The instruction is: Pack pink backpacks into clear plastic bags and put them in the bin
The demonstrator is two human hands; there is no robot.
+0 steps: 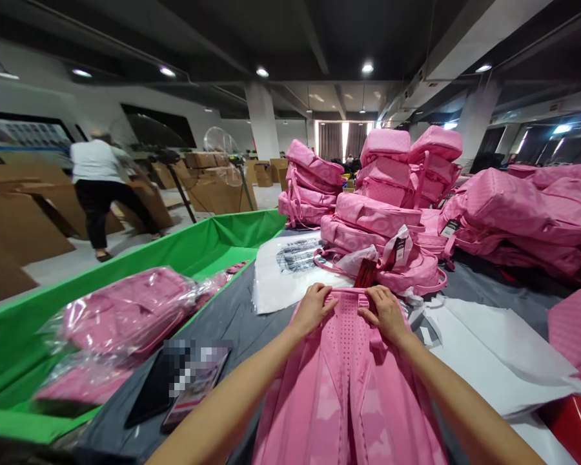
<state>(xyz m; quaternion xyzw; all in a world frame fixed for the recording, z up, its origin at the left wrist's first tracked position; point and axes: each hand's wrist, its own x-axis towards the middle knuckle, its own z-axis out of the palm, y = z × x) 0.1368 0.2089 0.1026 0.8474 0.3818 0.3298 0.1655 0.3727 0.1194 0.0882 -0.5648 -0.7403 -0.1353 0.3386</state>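
I see a long grey-covered worktable (232, 316) running away from me, and along its left edge a big green bin (208, 242) with sloping fabric walls. Inside the bin lie bagged pink backpacks (126, 310), sealed in clear crinkled plastic. Across the far and right part of the table stand piles of unbagged pink backpacks (382, 213), stacked several high, with more heaped at the right edge. White plastic bags (494, 349) lie flat on the table to the right of my arms, and another one with a dark print (290, 265) lies just beyond my left hand.

Directly in front of me, flat on the table with its perforated back panel facing up, is the pink backpack (348, 387) I am working on. Its top end points away from me, toward the piles. My left hand (314, 309) is closed around the top edge at the left of the carry handle, fingers curled over the fabric. My right hand (386, 313) grips the same top edge on the right side, fingers likewise folded down on it. The two hands sit near each other with the handle between them. A dark red hang tag (365, 274) shows just beyond my hands.

A phone (184, 387) lies on the table beside my left forearm. A person in a white top (99, 194) walks among cardboard boxes (24, 219) far off to the left.
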